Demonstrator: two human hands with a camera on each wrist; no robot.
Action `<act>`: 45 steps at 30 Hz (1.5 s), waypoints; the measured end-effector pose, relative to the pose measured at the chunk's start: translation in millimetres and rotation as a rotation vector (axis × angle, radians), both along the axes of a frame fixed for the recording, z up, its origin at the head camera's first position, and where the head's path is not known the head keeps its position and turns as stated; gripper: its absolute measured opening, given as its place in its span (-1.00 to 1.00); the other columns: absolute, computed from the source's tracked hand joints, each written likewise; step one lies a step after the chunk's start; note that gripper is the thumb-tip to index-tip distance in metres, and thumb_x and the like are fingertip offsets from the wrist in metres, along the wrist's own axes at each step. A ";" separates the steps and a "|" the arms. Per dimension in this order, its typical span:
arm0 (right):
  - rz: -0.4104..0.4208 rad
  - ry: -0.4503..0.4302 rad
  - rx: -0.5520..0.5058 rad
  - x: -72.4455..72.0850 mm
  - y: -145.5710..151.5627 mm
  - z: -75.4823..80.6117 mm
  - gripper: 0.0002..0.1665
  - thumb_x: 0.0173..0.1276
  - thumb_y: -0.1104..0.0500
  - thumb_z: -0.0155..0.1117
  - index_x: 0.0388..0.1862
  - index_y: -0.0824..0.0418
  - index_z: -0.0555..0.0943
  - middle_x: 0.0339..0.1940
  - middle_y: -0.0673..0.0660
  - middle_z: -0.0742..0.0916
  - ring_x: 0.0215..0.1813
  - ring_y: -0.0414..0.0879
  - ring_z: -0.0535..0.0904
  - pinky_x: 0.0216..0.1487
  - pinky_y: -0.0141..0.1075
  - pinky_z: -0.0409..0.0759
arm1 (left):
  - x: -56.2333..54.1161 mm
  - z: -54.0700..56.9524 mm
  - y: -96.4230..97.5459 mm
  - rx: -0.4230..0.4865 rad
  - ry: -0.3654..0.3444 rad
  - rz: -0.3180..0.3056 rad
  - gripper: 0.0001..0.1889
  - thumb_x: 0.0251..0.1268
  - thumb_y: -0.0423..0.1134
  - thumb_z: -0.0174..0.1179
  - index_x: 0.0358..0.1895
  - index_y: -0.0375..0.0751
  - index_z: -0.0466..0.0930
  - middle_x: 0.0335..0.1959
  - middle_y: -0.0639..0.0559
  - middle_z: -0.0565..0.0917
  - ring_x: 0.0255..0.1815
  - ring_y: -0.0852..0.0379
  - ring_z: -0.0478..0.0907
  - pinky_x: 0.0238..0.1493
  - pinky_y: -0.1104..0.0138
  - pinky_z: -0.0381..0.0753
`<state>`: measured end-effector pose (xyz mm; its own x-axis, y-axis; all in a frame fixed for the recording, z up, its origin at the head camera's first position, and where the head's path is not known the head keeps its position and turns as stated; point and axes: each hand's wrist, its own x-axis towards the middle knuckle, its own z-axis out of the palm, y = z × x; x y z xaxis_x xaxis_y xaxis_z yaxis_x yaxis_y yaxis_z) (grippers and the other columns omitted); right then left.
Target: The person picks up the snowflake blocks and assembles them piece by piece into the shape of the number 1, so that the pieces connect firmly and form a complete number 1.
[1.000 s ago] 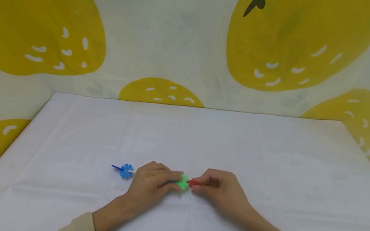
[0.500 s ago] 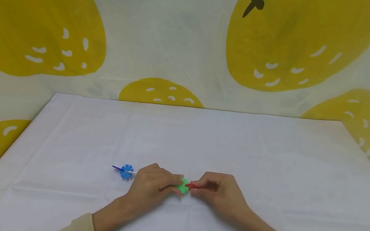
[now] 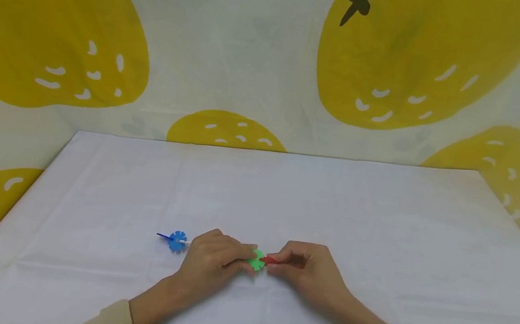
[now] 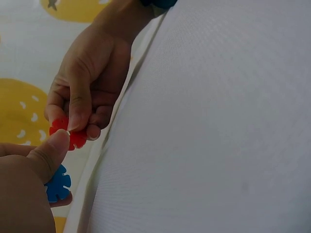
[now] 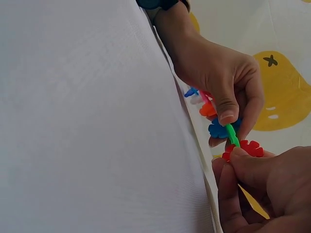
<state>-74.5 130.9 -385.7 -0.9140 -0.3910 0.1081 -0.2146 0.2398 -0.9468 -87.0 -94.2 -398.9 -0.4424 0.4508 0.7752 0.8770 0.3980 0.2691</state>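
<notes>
My left hand (image 3: pixel 210 260) pinches a green notched snowflake disc (image 3: pixel 257 261) at the right end of a chain of linked discs. My right hand (image 3: pixel 316 274) pinches a red snowflake disc (image 3: pixel 267 260) between thumb and fingers, its edge against the green disc. Beyond my left hand the chain shows a blue disc (image 3: pixel 177 241) and a dark blue disc (image 3: pixel 163 236) seen edge-on. Under that hand, the right wrist view shows another blue disc (image 5: pixel 217 129), an orange disc (image 5: pixel 208 109) and bits of pink and white. My left palm hides the chain's middle in the head view.
A white cloth with fold lines covers the table (image 3: pixel 358 210). Behind and beside it hangs a pale curtain (image 3: pixel 237 41) printed with yellow fruit shapes. Dark straps sit at both wrists, near the beige sleeves (image 3: pixel 112 319).
My right hand has dropped slightly toward me with the red disc. The green disc has turned and shifted a little with it; my left hand has barely moved.
</notes>
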 end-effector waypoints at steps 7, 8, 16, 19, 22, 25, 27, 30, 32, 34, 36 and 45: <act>-0.046 -0.059 0.070 -4.1 2.9 4.5 -0.91 0.11 0.16 0.48 -0.39 0.01 0.72 -0.35 -0.09 0.76 -0.25 -0.14 0.68 -0.20 -0.34 0.60 | -0.7 2.9 -1.7 -0.093 -0.036 0.039 -0.69 -0.01 -0.13 0.43 -0.16 -0.11 0.70 -0.19 0.15 0.72 -0.22 0.28 0.63 -0.32 0.42 0.45; -0.048 -0.081 0.062 -4.8 3.5 4.8 -0.91 0.12 0.15 0.48 -0.38 0.03 0.72 -0.34 -0.07 0.77 -0.24 -0.12 0.68 -0.20 -0.34 0.60 | -0.5 3.8 -2.1 -0.110 -0.046 0.050 -0.67 0.01 -0.12 0.43 -0.12 -0.11 0.70 -0.17 0.15 0.72 -0.19 0.27 0.63 -0.30 0.41 0.47; -0.081 -0.112 0.031 -9.9 9.0 5.9 -0.87 0.12 0.15 0.48 -0.33 0.07 0.72 -0.31 -0.02 0.77 -0.22 -0.07 0.70 -0.18 -0.31 0.61 | -2.6 13.8 -8.5 -0.243 -0.083 0.162 -0.52 0.08 0.02 0.37 0.03 -0.16 0.63 -0.04 0.09 0.67 -0.08 0.15 0.59 -0.14 0.28 0.49; -0.105 -0.120 0.047 -12.3 10.9 7.1 -0.86 0.12 0.14 0.49 -0.32 0.06 0.73 -0.31 -0.02 0.77 -0.22 -0.08 0.69 -0.20 -0.32 0.61 | -4.4 18.2 -12.3 -0.314 -0.146 0.195 -0.46 0.11 0.08 0.33 0.09 -0.16 0.57 -0.03 0.06 0.59 -0.08 0.11 0.53 -0.07 0.26 0.44; -0.135 -0.129 0.061 -14.8 12.7 8.8 -0.86 0.10 0.14 0.50 -0.33 0.05 0.73 -0.32 -0.03 0.77 -0.24 -0.08 0.68 -0.24 -0.33 0.59 | -7.2 24.2 -17.0 -0.369 -0.203 0.202 -0.46 0.14 0.08 0.32 0.12 -0.15 0.54 -0.06 0.04 0.53 -0.08 0.08 0.49 0.00 0.23 0.39; -0.164 -0.133 0.073 -17.4 14.7 10.6 -0.86 0.09 0.15 0.51 -0.34 0.06 0.73 -0.32 -0.03 0.76 -0.24 -0.07 0.66 -0.28 -0.33 0.58 | -11.5 32.6 -24.0 -0.410 -0.230 0.193 -0.51 0.17 0.03 0.32 0.11 -0.14 0.55 -0.07 0.06 0.54 -0.04 0.08 0.47 0.03 0.21 0.38; -0.178 -0.138 0.073 -19.1 16.7 11.4 -0.85 0.08 0.15 0.51 -0.34 0.07 0.73 -0.32 -0.01 0.76 -0.25 -0.06 0.66 -0.28 -0.34 0.58 | -14.9 39.3 -29.9 -0.426 -0.240 0.178 -0.55 0.18 0.00 0.32 0.09 -0.12 0.57 -0.07 0.08 0.56 -0.04 0.10 0.47 0.01 0.22 0.39; -0.187 -0.138 0.071 -21.8 20.3 12.3 -0.84 0.09 0.14 0.51 -0.32 0.08 0.73 -0.32 0.01 0.76 -0.25 -0.06 0.66 -0.27 -0.33 0.59 | -19.6 50.2 -40.0 -0.443 -0.270 0.146 -0.56 0.19 -0.06 0.33 0.12 -0.10 0.56 -0.05 0.11 0.57 -0.03 0.13 0.48 -0.02 0.22 0.42; -0.193 -0.133 0.067 -23.8 23.2 12.5 -0.82 0.08 0.13 0.51 -0.31 0.08 0.73 -0.32 0.01 0.76 -0.25 -0.06 0.66 -0.25 -0.34 0.59 | -22.1 56.8 -47.1 -0.452 -0.299 0.128 -0.55 0.19 -0.11 0.33 0.15 -0.09 0.53 0.00 0.10 0.57 0.01 0.12 0.49 -0.03 0.20 0.44; -0.199 -0.129 0.062 -25.9 26.0 13.1 -0.81 0.09 0.12 0.51 -0.29 0.07 0.73 -0.31 0.02 0.76 -0.24 -0.06 0.67 -0.24 -0.33 0.59 | -24.4 62.4 -54.8 -0.456 -0.344 0.118 -0.53 0.20 -0.16 0.33 0.19 -0.08 0.51 0.04 0.09 0.57 0.03 0.10 0.49 -0.02 0.15 0.46; -0.201 -0.135 0.045 -27.7 28.9 13.8 -0.80 0.09 0.12 0.51 -0.28 0.08 0.72 -0.30 0.04 0.76 -0.24 -0.05 0.68 -0.21 -0.32 0.60 | -26.8 66.5 -62.5 -0.445 -0.406 0.110 -0.54 0.23 -0.21 0.30 0.21 -0.05 0.50 0.07 0.10 0.57 0.06 0.10 0.49 0.02 0.14 0.48; -0.162 -0.173 -0.029 -31.7 35.8 20.1 -0.77 0.14 0.16 0.47 -0.22 0.20 0.70 -0.25 0.15 0.75 -0.20 0.02 0.70 -0.12 -0.28 0.62 | -34.5 73.8 -86.4 -0.366 -0.590 0.038 -0.54 0.22 -0.41 0.26 0.19 -0.01 0.53 -0.03 0.11 0.64 -0.07 0.19 0.55 -0.03 0.17 0.55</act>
<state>-106.1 166.7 -365.6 -0.9704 -0.2371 -0.0459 -0.0101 0.2298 -0.9732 -121.5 -180.7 -325.0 -0.7641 0.6128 0.2015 0.6088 0.5818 0.5392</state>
